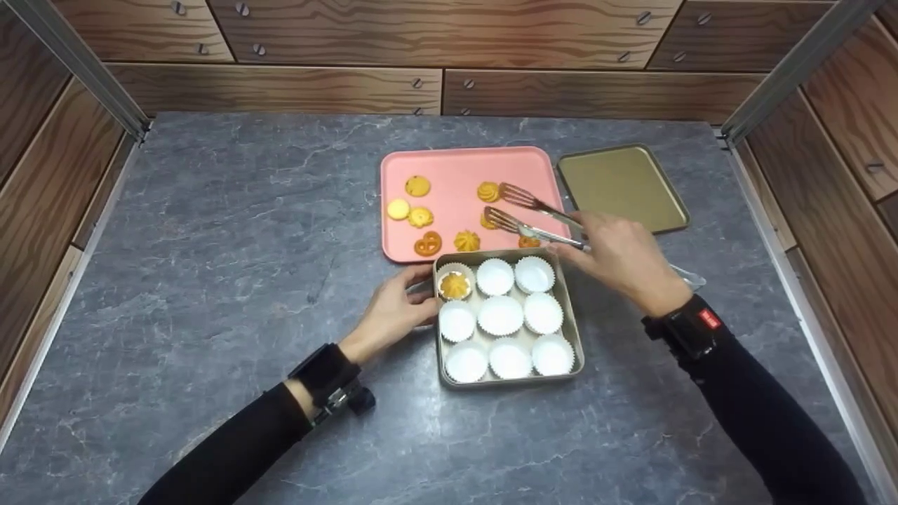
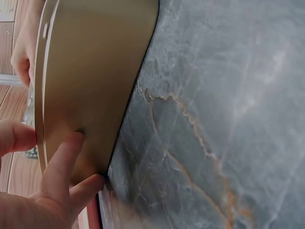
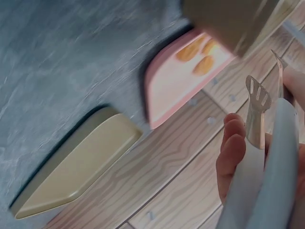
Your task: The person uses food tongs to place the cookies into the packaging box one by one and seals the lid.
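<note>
My left hand [image 1: 396,306] rests its fingertips on the outer left side of a metal tin [image 1: 577,351]. Its fingers [image 2: 62,164] lie fairly straight against the tin wall in the left wrist view. White paper cups [image 1: 499,315] fill the tin in rows, and the back left one holds a piped cookie [image 1: 455,285]. With my right hand [image 1: 617,256] I hold slotted tongs [image 1: 547,234], their arms spread apart. The tong ends are above the pink tray [image 1: 449,165], close to a swirl cookie [image 1: 488,191] and partly covering another one. Nothing shows between the tong ends.
Several other cookies lie on the pink tray, among them a pretzel-shaped one [image 1: 428,244] and a round one [image 1: 417,186]. A gold-coloured lid [image 1: 624,186] lies to the tray's right. Wood-patterned panels [image 1: 449,35] surround the grey marbled tabletop [image 1: 245,280] at the back and sides.
</note>
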`<act>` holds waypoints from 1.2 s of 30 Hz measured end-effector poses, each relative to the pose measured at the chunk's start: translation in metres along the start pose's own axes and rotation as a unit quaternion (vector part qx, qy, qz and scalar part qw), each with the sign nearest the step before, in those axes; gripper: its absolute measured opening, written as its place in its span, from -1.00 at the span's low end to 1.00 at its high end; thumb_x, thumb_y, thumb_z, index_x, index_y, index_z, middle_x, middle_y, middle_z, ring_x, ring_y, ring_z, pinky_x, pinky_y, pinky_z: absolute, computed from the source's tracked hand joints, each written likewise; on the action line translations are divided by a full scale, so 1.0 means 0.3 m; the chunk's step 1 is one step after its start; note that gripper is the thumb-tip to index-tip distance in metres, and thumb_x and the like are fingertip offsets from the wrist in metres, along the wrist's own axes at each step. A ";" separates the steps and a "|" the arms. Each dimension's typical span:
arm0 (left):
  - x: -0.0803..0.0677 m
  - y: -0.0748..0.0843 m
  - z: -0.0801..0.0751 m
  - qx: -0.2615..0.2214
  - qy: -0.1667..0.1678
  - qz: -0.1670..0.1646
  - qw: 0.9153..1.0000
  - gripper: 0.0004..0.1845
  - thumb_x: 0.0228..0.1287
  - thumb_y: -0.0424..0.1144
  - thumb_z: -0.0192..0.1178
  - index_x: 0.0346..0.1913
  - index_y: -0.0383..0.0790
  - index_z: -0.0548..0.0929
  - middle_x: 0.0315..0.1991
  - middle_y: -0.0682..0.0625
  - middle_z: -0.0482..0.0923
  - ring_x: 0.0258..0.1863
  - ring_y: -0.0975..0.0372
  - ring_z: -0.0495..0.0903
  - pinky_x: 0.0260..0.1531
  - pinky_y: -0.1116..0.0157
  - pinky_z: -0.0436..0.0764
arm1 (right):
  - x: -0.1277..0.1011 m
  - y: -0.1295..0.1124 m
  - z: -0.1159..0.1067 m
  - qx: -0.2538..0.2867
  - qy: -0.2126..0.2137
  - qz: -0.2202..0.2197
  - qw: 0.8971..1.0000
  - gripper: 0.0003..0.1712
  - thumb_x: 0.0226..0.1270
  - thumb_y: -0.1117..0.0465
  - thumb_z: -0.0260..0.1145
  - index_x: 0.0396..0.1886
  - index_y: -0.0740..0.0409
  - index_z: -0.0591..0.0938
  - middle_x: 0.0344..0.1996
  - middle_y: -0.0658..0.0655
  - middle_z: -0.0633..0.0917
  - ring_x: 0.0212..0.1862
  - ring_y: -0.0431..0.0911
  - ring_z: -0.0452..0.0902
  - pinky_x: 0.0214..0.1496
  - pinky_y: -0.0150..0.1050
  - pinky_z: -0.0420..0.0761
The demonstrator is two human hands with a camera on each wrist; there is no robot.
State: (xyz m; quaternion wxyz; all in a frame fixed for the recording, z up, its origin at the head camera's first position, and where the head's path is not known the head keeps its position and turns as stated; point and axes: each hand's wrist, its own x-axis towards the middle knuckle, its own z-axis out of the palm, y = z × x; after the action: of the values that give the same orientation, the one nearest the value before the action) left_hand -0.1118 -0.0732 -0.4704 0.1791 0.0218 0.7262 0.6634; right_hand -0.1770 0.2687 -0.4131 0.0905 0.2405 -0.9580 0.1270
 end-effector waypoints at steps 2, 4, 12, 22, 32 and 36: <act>0.000 -0.002 -0.001 -0.005 -0.002 -0.003 1.000 -0.27 0.26 -0.42 0.31 0.49 -0.36 0.33 0.44 -0.35 0.36 0.29 -0.15 0.55 0.05 0.21 0.77 | 0.012 0.018 0.008 -0.011 -0.004 0.005 1.000 -0.29 0.29 -0.16 0.49 0.09 0.38 0.65 -0.45 0.19 0.66 -0.49 0.07 0.55 -0.55 0.01 0.59; 0.000 -0.003 -0.002 -0.005 -0.001 -0.005 1.000 -0.26 0.26 -0.42 0.33 0.49 -0.35 0.33 0.44 -0.35 0.36 0.29 -0.15 0.55 0.06 0.21 0.76 | 0.023 0.033 0.018 -0.017 -0.010 0.009 1.000 -0.28 0.29 -0.19 0.49 0.07 0.39 0.66 -0.48 0.17 0.63 -0.50 0.08 0.54 -0.55 0.02 0.57; 0.008 -0.006 -0.005 0.012 -0.003 -0.001 1.000 -0.25 0.23 -0.43 0.34 0.48 -0.36 0.33 0.45 -0.34 0.35 0.29 -0.15 0.55 0.12 0.21 0.73 | 0.069 0.053 0.040 -0.027 -0.063 0.025 0.997 -0.30 0.32 -0.24 0.43 -0.03 0.37 0.65 -0.44 0.22 0.64 -0.42 0.20 0.60 -0.46 0.15 0.59; 0.007 -0.010 -0.007 0.003 -0.007 -0.002 1.000 -0.27 0.26 -0.42 0.33 0.49 -0.34 0.33 0.43 -0.36 0.37 0.30 -0.17 0.53 0.11 0.19 0.74 | 0.114 0.057 0.054 -0.040 -0.074 0.000 0.996 -0.41 0.32 -0.16 0.45 -0.13 0.34 0.64 -0.44 0.26 0.68 -0.40 0.28 0.63 -0.41 0.22 0.64; 0.007 -0.010 -0.004 -0.005 -0.005 -0.005 1.000 -0.31 0.27 -0.44 0.31 0.46 -0.36 0.36 0.44 -0.34 0.36 0.30 -0.16 0.54 0.07 0.21 0.76 | 0.124 0.061 0.069 -0.040 -0.083 0.003 0.996 -0.41 0.28 -0.16 0.48 -0.13 0.33 0.65 -0.37 0.28 0.68 -0.36 0.30 0.65 -0.39 0.24 0.63; 0.007 -0.008 -0.004 0.002 -0.003 -0.004 1.000 -0.31 0.27 -0.43 0.32 0.46 -0.35 0.36 0.44 -0.34 0.36 0.30 -0.18 0.53 0.09 0.20 0.75 | 0.125 0.063 0.071 -0.038 -0.080 -0.002 0.996 -0.42 0.28 -0.14 0.49 -0.12 0.32 0.66 -0.34 0.29 0.69 -0.33 0.31 0.66 -0.36 0.25 0.65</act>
State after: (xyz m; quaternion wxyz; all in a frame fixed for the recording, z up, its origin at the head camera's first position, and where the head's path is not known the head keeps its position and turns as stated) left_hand -0.1136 -0.0740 -0.4730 0.1839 0.0218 0.7272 0.6610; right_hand -0.2211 0.2623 -0.4284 0.0225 0.2483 -0.9658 0.0709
